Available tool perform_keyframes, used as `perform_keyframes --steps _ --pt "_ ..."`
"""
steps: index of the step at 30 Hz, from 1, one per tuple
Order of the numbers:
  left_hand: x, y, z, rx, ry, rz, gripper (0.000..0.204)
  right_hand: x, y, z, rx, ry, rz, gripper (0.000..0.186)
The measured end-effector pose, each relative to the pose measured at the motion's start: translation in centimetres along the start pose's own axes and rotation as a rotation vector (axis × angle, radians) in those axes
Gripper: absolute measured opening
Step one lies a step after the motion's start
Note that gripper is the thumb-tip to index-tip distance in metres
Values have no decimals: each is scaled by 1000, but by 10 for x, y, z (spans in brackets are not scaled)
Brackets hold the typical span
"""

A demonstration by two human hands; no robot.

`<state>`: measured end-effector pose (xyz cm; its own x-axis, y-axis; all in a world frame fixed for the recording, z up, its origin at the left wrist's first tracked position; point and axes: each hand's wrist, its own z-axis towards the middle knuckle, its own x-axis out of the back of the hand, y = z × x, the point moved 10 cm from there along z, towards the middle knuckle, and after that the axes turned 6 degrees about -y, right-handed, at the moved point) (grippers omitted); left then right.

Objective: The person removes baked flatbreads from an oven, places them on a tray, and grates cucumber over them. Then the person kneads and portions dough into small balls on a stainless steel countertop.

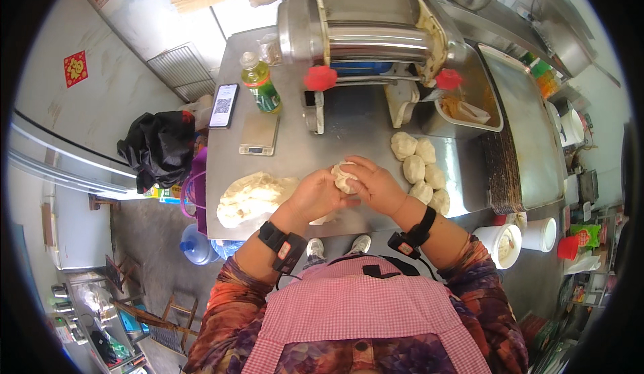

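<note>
Between my two hands, over the near part of the steel table [342,122], is a small pleated dough bun [345,178]. My left hand [314,194] cups it from the left with its fingers curled. From the right, my right hand [376,185] presses its thumb and fingers against the gathered top. A large pale lump of dough [253,198] lies on the table left of my left hand. Several shaped dough buns [414,169] sit grouped in two rows to the right of my right hand.
A dough roller machine [376,42] with red knobs stands at the back. Left are a bottle [260,82], a phone [223,105] and a small scale [259,134]. A metal bin [463,116] and stacked trays [526,126] stand right; white buckets [500,243] are on the floor.
</note>
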<state>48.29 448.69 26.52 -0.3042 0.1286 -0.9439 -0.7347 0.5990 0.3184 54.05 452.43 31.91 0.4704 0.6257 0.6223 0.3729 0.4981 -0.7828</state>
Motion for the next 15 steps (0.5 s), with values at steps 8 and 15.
perform_keyframes --steps 8,15 --pt "-7 -31 45 -76 209 248 43 35 18 -48 134 297 54 37" --pt "9 -50 96 36 301 413 42 40 107 -73 -385 55 581 54"
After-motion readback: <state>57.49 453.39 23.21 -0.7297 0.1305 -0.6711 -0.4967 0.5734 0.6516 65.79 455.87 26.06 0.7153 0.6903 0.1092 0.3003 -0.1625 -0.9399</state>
